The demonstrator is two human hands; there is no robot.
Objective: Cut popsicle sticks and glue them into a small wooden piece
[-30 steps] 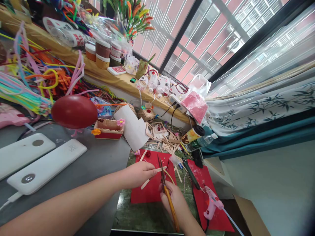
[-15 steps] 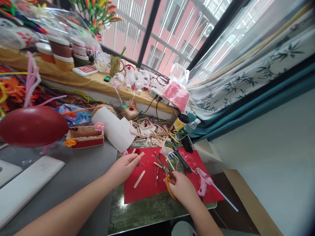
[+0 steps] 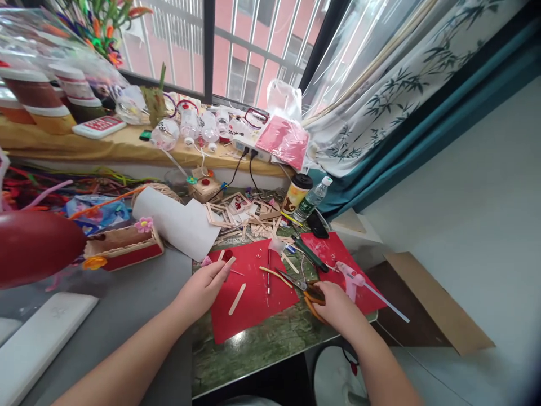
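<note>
My left hand (image 3: 203,286) pinches a short wooden craft stick (image 3: 230,261) between thumb and fingers, above the left part of a red sheet (image 3: 249,316). Scissors with orange handles (image 3: 313,300) are in my right hand (image 3: 336,301), their blades pointing left over the sheet's right edge. Between the hands lie a craft stick (image 3: 237,299), a pencil (image 3: 269,272) and a thin yellowish strip (image 3: 275,275). A dark red round piece (image 3: 229,255) sits just behind my left fingers. The pink glue gun (image 3: 353,279) rests to the right of my right hand.
A heap of craft sticks (image 3: 262,225) lies behind the sheet, beside a cup (image 3: 297,193) and a water bottle (image 3: 313,198). Dark-green-handled pliers (image 3: 310,254) lie at right. A red balloon (image 3: 38,248) and a decorated box (image 3: 135,245) stand left. A cardboard box (image 3: 439,304) is lower right.
The view has shifted. My right hand has drawn the scissors to the right, away from the pencil. My left hand still pinches its stick.
</note>
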